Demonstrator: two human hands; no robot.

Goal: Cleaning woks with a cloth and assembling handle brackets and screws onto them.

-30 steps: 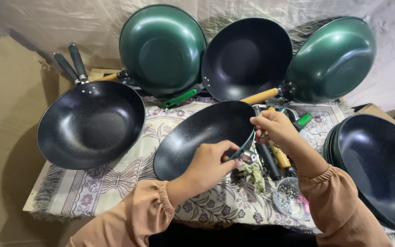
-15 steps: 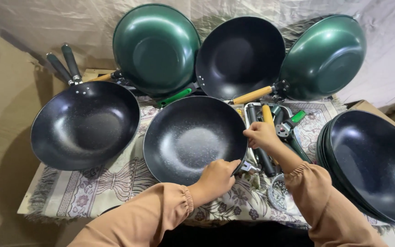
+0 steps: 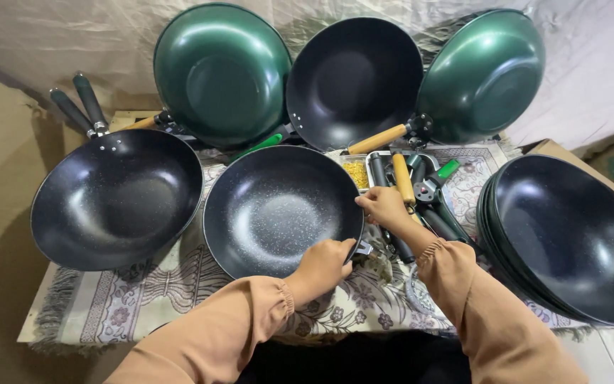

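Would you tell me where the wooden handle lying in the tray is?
The wooden handle lies in the tray, just above the right hand.

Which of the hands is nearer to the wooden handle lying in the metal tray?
Right. The right hand sits just below the wooden handle, almost touching it; the left hand grips the black wok's lower rim, farther away.

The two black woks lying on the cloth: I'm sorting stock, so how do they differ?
The centre wok is held at its rim by the left hand and right hand; the left wok lies untouched. The left wok shows black handles at its far rim; the centre wok shows none. Both are dark, speckled and face up.
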